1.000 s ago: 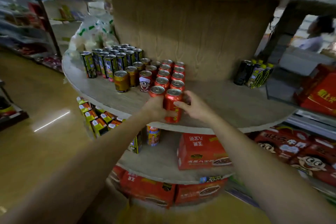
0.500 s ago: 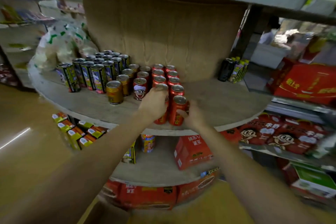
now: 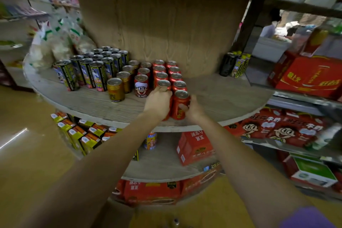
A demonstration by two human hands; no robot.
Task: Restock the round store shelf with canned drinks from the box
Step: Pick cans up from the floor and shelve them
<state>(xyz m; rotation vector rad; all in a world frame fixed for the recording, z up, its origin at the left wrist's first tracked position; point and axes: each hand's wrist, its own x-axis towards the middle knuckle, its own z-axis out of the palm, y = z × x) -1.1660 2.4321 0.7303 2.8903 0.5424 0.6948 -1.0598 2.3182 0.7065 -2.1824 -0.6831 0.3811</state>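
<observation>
Round wood-grain shelf [image 3: 222, 96]: bare board to the right of the can rows, curved edge just near the hands. Two red cans stand at the near edge. Left hand [image 3: 158, 103] wraps the left red can [image 3: 168, 114]; right hand [image 3: 194, 108] grips the right red can [image 3: 181, 104], metal top showing.

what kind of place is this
Most likely a small grocery or convenience store: rows of canned drinks on a round shelf, red cartons stacked below, and more stocked shelving behind.
</observation>
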